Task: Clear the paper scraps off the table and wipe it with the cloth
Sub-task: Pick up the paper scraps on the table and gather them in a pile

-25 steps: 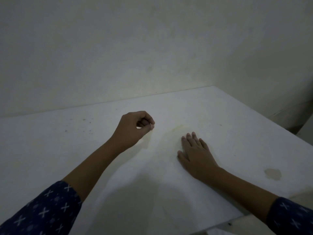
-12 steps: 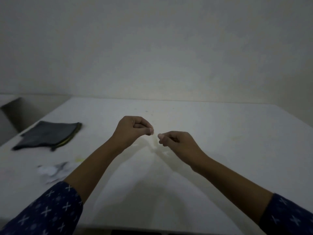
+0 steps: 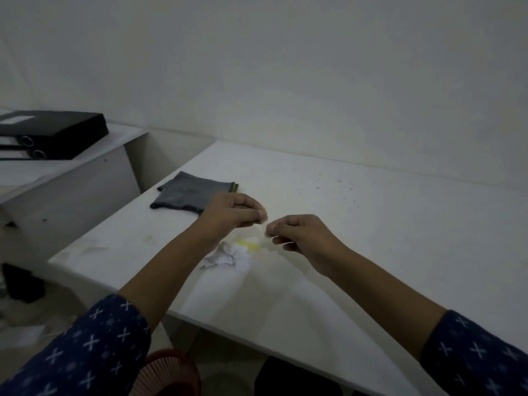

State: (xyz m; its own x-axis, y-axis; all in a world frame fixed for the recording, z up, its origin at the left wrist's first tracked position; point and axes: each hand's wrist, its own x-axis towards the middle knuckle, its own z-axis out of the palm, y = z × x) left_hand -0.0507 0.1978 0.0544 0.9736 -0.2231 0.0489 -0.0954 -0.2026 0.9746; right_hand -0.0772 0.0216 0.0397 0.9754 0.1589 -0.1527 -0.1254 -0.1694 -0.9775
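Observation:
Both hands hover over the white table, fingertips nearly meeting. My left hand has its fingers curled with the thumb against the forefinger; any scrap in the pinch is too small to tell. My right hand pinches likewise, and a pale sliver may show at its fingertips. Below the hands lies a small heap of white and yellow paper scraps. A folded grey cloth with a yellow-green edge lies flat at the table's far left corner, partly behind my left hand.
A lower white side desk at the left carries two black ring binders. A reddish ribbed bin stands on the floor below the table's near edge. Dark specks dot the tabletop at the back. White walls close behind.
My view swung left, bringing the cloth, the scraps and the side desk in. My right hand lifted off the table and closed into a pinch near my left hand; both now hover above the scraps.

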